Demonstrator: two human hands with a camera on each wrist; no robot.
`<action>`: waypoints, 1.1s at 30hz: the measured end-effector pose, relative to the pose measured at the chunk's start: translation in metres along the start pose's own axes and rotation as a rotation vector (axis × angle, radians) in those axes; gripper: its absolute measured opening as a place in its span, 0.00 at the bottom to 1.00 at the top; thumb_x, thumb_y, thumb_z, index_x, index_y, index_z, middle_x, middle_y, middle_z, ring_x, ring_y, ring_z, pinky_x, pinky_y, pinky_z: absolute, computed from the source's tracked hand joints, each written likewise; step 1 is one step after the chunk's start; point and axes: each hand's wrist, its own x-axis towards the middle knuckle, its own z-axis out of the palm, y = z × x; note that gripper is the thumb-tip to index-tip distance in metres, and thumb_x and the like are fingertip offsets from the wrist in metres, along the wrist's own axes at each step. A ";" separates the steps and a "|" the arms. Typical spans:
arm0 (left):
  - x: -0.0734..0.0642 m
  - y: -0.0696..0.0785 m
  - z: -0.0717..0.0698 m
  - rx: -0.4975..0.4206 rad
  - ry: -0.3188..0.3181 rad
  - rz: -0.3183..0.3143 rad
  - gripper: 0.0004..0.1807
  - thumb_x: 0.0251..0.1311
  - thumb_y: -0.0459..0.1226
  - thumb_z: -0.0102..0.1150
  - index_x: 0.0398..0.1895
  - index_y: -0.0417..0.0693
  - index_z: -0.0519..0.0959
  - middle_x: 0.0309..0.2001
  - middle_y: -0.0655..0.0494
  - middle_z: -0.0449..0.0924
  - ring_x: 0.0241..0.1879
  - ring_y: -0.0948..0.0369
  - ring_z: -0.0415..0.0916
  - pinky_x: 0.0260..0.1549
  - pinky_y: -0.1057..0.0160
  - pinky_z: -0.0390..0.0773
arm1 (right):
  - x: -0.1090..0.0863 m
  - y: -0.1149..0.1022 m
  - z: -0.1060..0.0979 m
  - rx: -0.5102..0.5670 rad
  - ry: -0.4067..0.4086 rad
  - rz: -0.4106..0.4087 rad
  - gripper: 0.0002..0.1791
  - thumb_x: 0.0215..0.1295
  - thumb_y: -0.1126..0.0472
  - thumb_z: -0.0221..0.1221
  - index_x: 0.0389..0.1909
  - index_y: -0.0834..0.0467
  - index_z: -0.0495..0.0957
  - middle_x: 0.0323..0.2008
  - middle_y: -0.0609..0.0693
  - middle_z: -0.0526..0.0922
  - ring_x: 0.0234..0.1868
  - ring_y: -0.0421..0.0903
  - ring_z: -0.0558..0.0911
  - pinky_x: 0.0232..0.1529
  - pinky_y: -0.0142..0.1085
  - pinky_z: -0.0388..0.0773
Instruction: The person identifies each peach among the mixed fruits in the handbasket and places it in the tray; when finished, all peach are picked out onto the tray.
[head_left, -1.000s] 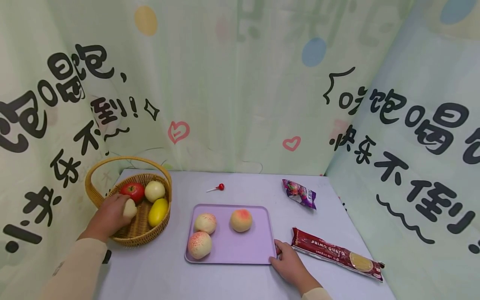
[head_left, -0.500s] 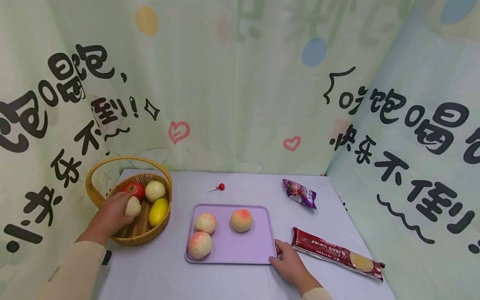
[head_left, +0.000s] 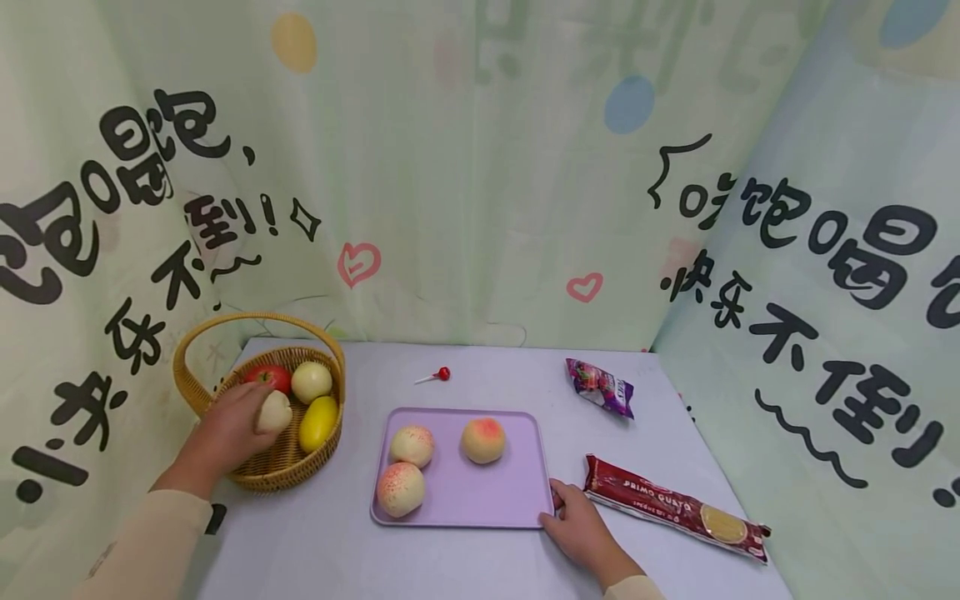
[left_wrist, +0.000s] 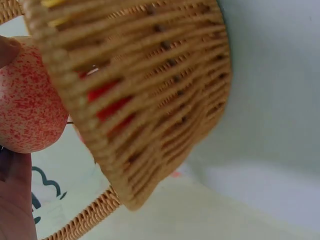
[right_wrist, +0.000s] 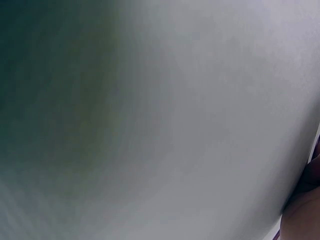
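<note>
My left hand [head_left: 234,427] grips a peach [head_left: 274,412] over the left part of the wicker basket [head_left: 279,479]. The left wrist view shows that peach [left_wrist: 31,100] speckled red, beside the basket's woven rim [left_wrist: 75,100]. Also in the basket are a red apple-like fruit [head_left: 270,377], a pale round fruit [head_left: 311,381] and a yellow lemon-like fruit [head_left: 318,423]. With thumb and fingers, my right hand [head_left: 579,527] pinches the right edge of a lilac tray [head_left: 487,504]. On it lie two speckled peaches, one [head_left: 412,446] behind the other [head_left: 401,489], and an orange-topped peach [head_left: 483,440].
Behind the tray lies a red lollipop [head_left: 442,374]. A purple snack packet [head_left: 600,388] is at the back right. A long dark-red packet [head_left: 675,510] lies right of my right hand. Printed curtains [head_left: 480,208] stand around the white table [head_left: 360,567].
My left hand and the peach in it have shifted slightly to the right within the basket's area. The right hand and the tray have stayed in place.
</note>
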 end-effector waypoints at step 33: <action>-0.003 0.069 0.016 -0.089 0.144 0.172 0.40 0.40 0.33 0.83 0.60 0.36 0.76 0.57 0.42 0.78 0.57 0.45 0.74 0.54 0.40 0.81 | 0.000 0.000 0.000 -0.004 -0.010 0.000 0.38 0.63 0.60 0.68 0.71 0.70 0.67 0.40 0.49 0.76 0.37 0.44 0.72 0.33 0.31 0.71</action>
